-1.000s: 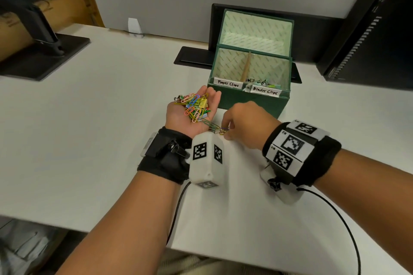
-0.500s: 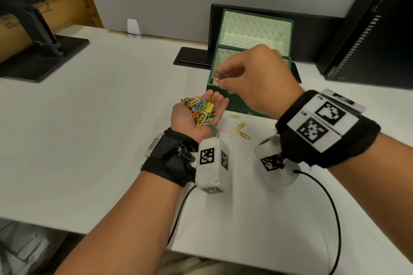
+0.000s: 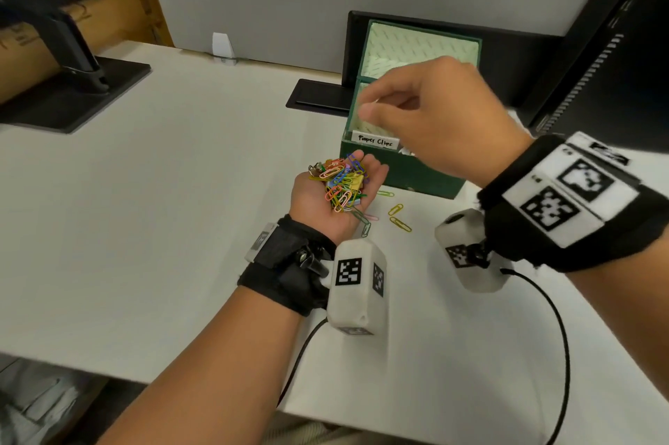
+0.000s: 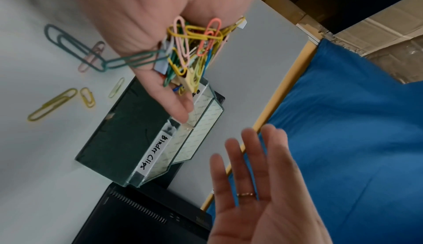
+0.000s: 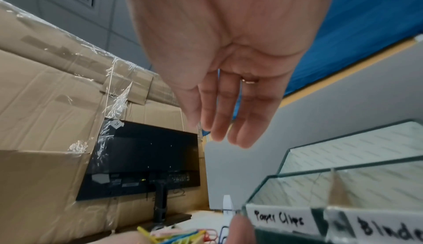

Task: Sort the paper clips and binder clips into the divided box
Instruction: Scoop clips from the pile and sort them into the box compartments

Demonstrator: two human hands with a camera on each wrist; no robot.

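Observation:
My left hand [image 3: 336, 187] lies palm up in front of the green divided box [image 3: 402, 173]. It carries a pile of coloured paper clips and binder clips [image 3: 340, 180] on relaxed fingers. Two linked green clips [image 3: 362, 224] dangle from the palm to the table. My right hand [image 3: 383, 108] hovers over the compartment labelled "Paper Clips" [image 3: 374, 140]. In the right wrist view its fingers [image 5: 228, 121] are straight and hold nothing. The left wrist view shows the pile [image 4: 194, 49], the "Binder Clips" label [image 4: 155, 154] and the empty right hand [image 4: 258, 175].
Several loose paper clips [image 3: 396, 216] lie on the white table between my left hand and the box. A monitor base [image 3: 72, 90] stands at the far left. A dark monitor [image 3: 615, 64] stands at the right. A flat black plate [image 3: 318, 99] lies behind the box.
My right hand rose from the table beside my left palm with a few clips pinched, went over the box, and now has straight, empty fingers. The left hand stayed put.

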